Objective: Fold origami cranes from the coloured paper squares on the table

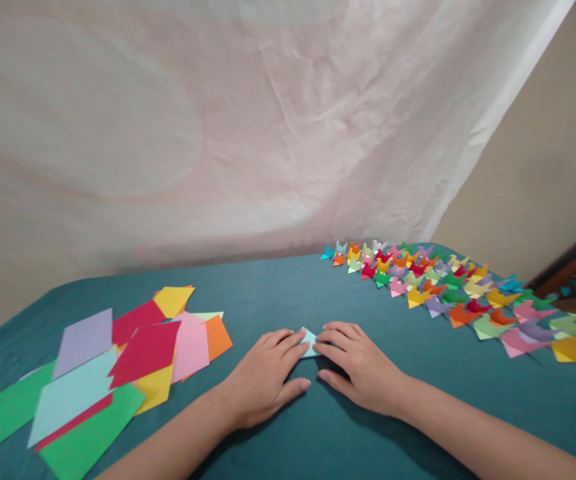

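Note:
A small pale blue piece of folded paper (pixel 309 343) lies on the dark teal table (pixel 263 287), with a pointed corner facing away from me. From the left, the stretched fingers of my left hand (pixel 271 373) rest on it. My right hand (pixel 355 367) touches its right side with the fingertips, its thumb held apart below. Both hands lie low and fairly flat, fingers spread, and cover the paper's left and right ends. Only its middle shows between them.
On the left, loose sheets of coloured paper (pixel 148 350) overlap in a spread pile. Rows of small folded paper birds (pixel 418 297) in many colours stand along the right side. A pale cloth (pixel 248 133) hangs behind the table's far edge.

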`<action>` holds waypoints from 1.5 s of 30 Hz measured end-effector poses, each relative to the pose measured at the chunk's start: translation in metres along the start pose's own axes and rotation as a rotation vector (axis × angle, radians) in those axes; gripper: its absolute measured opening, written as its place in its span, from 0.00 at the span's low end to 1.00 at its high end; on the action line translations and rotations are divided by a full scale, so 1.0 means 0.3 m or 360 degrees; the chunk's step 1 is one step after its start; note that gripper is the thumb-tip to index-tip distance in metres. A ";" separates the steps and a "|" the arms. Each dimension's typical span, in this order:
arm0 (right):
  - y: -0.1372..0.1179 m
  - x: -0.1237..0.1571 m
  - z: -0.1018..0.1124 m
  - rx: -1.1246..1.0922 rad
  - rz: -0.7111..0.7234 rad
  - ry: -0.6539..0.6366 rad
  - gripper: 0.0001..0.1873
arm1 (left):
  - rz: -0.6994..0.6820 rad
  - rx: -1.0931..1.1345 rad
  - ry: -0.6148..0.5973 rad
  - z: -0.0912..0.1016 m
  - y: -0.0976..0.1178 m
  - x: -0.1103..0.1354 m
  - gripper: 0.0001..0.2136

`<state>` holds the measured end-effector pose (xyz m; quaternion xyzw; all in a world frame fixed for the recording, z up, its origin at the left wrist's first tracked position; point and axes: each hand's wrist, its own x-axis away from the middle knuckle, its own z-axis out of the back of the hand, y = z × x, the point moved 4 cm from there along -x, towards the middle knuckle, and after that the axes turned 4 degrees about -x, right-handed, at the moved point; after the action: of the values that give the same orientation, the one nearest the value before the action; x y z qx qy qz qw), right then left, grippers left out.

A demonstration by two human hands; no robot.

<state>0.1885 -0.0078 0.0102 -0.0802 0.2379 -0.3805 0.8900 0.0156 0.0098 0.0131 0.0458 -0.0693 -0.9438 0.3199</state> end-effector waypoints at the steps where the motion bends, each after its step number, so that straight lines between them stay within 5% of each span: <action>1: -0.003 -0.002 -0.002 0.0000 0.0004 -0.0001 0.17 | -0.0001 0.0001 -0.0001 0.000 0.000 0.000 0.24; 45: -0.051 0.006 0.024 0.0028 -0.0084 -0.0265 0.21 | -0.0019 -0.0075 -0.0008 -0.002 -0.001 -0.005 0.26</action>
<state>0.1833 -0.0201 0.0209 -0.1099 0.1577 -0.3980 0.8970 0.0167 0.0108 0.0126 0.0362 -0.0476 -0.9472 0.3150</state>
